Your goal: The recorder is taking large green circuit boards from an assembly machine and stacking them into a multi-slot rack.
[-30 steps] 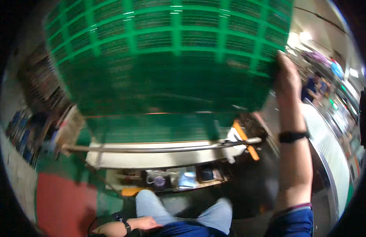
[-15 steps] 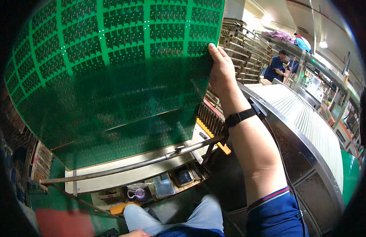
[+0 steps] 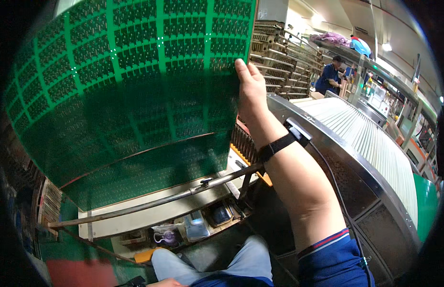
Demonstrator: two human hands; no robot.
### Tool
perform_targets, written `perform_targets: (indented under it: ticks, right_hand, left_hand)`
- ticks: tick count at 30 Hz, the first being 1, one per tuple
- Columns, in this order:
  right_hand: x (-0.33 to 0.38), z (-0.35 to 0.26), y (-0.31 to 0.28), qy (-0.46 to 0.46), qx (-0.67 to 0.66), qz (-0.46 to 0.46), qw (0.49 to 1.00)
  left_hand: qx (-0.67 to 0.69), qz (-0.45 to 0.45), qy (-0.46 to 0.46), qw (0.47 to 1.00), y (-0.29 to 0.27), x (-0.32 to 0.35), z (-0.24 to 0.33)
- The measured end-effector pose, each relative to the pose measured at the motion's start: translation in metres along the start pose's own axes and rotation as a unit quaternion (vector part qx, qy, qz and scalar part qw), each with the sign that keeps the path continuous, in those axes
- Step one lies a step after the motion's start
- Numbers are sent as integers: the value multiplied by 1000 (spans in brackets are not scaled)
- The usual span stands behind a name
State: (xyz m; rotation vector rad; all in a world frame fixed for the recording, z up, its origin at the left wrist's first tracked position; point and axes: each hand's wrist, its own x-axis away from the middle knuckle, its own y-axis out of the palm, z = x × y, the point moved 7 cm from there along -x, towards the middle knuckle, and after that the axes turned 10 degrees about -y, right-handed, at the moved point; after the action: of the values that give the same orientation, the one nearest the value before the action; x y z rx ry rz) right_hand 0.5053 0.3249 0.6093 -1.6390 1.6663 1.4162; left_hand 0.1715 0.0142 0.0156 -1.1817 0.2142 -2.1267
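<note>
My right hand [image 3: 250, 91] grips the right edge of a large green circuit board panel [image 3: 131, 81], held up and tilted in front of me so that it fills the upper left of the view. The panel is printed with a grid of many small boards. A black strap [image 3: 279, 143] sits on that wrist. Below the panel's lower edge lies a stack of more green panels [image 3: 155, 174] on a work surface. Only a sliver of my left hand [image 3: 165, 283] shows at the bottom edge, by my lap; its fingers are hidden.
A metal bar [image 3: 150, 203] runs along the front of the work surface, above a low shelf of small items [image 3: 193, 225]. A roller conveyor machine [image 3: 370, 143] stands at the right. Racks [image 3: 279, 52] and a person in blue [image 3: 329, 76] are behind.
The panel has swung from overhead and ahead to my left and now stands steeper. My right hand stays on its right edge, lower and nearer the middle of the view.
</note>
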Motion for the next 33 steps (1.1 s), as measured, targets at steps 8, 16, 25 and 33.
perform_targets:
  ticks: [8,16,25,33]
  right_hand:
    - [-13,19,-37,194,228,-199,933]
    - [-87,-179,127,-549,542,-115,625]
    - [-59,-97,267,-441,638,-262,575]
    - [-17,-60,231,-269,594,-480,586]
  left_hand:
    - [14,44,27,999,15,-3,-23]
    - [13,51,68,996,-6,30,19]
    - [-2,25,68,997,-3,9,4]
    - [18,12,51,998,0,18,0]
